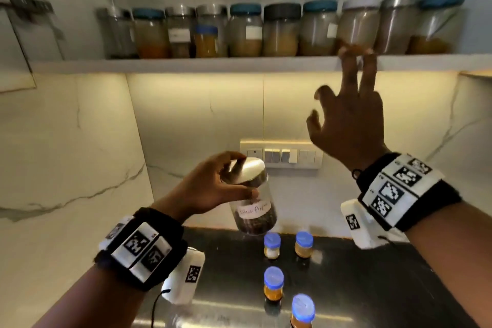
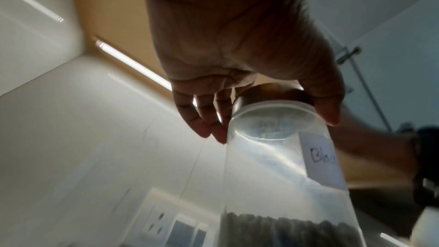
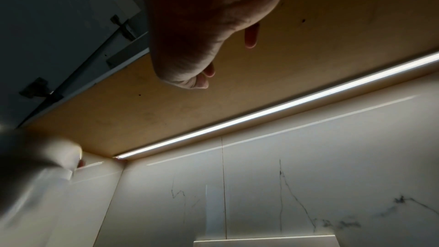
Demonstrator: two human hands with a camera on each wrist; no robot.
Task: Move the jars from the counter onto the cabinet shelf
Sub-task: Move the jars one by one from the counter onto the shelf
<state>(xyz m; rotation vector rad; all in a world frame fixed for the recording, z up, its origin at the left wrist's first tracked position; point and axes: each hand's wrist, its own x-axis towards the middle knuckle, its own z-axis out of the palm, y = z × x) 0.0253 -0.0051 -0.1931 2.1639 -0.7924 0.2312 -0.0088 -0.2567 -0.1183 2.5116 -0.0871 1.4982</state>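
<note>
My left hand (image 1: 213,184) grips a clear jar (image 1: 255,208) by its silver lid (image 1: 246,169), held in the air above the dark counter (image 1: 359,274). The jar carries a handwritten white label and dark peppercorns at its bottom; in the left wrist view the jar (image 2: 280,166) hangs tilted below my fingers (image 2: 204,117). My right hand (image 1: 348,114) is raised with fingers spread, empty, its fingertips (image 1: 356,53) at the front edge of the white cabinet shelf (image 1: 186,65). Several small blue-lidded jars (image 1: 273,283) stand on the counter below.
A row of several large jars (image 1: 281,30) fills the shelf from left to right, with a small blue-lidded one (image 1: 206,41) in front. A switch panel (image 1: 282,154) sits on the marble backsplash. A light strip (image 3: 285,106) runs under the shelf.
</note>
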